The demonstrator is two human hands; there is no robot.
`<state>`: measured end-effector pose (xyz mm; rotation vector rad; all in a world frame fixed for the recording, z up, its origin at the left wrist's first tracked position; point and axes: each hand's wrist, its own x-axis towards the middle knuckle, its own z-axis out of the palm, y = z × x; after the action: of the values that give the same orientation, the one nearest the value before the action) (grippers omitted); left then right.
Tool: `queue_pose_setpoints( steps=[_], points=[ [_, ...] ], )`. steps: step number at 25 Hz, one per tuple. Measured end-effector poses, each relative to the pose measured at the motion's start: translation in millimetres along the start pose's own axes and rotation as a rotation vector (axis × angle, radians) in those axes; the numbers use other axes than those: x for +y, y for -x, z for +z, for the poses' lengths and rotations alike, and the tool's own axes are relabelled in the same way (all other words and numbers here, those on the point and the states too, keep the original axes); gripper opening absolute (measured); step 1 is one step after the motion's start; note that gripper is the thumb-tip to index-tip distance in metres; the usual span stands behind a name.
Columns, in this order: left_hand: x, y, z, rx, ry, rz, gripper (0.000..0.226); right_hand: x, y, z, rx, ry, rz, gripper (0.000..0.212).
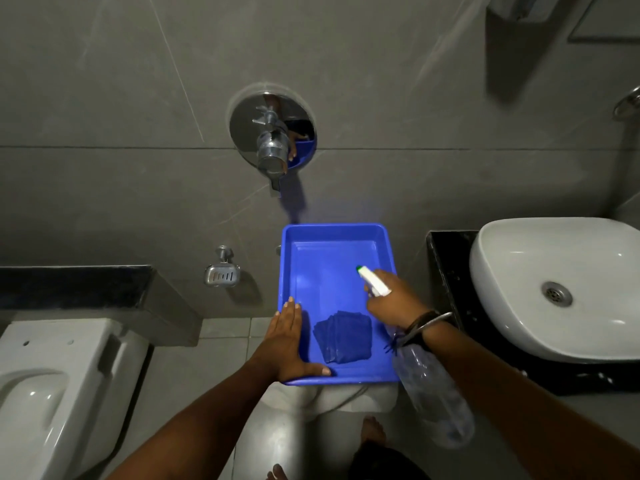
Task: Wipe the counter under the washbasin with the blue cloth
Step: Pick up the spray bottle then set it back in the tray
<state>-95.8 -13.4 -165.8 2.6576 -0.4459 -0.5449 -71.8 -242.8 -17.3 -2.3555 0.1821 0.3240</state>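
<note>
The left hand (289, 344) is gripping the near-left corner of the blue tray (337, 247), fingers laid flat along the left rim and thumb hooked over the near rim; judged purpose: carrying the tray level in front of the body so nothing slides out. The blue cloth (344, 338) is lying folded on the tray floor, toward the near edge, right of centre, touching neither hand. The right hand (393, 303) is closed round the neck of a clear spray bottle (433, 393), white nozzle (372, 280) pointing out over the tray's right side, bottle body hanging down outside the tray's near-right corner. Whether a finger is resting on the trigger: cannot tell. Judgement: bottle is being kept in the right hand because that side is nearest the washbasin (561, 289), which is sitting on the black counter (446, 268) just right of the tray. Counter surface is showing only as a dark strip along the basin's left and near edges; its condition is too dim to assess. Wiping not yet begun: cloth is dry-folded by appearance and unheld. Next move is likely calling for setting the tray down or freeing a hand to take the cloth. Risk: a one-handed tray may be tipping if the grip loosens.
</note>
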Motion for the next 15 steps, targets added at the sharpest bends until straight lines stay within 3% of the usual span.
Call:
queue_pose_setpoints(
  steps=[3, 8, 13, 15],
  points=[
    [6, -7, -8, 0.065, 0.017, 0.003, 0.132, -37, -26, -39, 0.149, -0.221, -0.179, 0.020],
    [24, -25, -4, 0.092, 0.188, -0.165, 0.097, -71, -91, -45, 0.332, -0.314, -0.340, 0.026],
    [43, -40, 18, 0.120, 0.521, -0.497, 0.080, -62, -144, -4, 0.368, -0.413, -0.314, 0.027],
    [46, -47, 24, 0.168, 0.563, -0.564, 0.059, -63, -161, 1, 0.345, -0.450, -0.296, 0.027]
  ],
)
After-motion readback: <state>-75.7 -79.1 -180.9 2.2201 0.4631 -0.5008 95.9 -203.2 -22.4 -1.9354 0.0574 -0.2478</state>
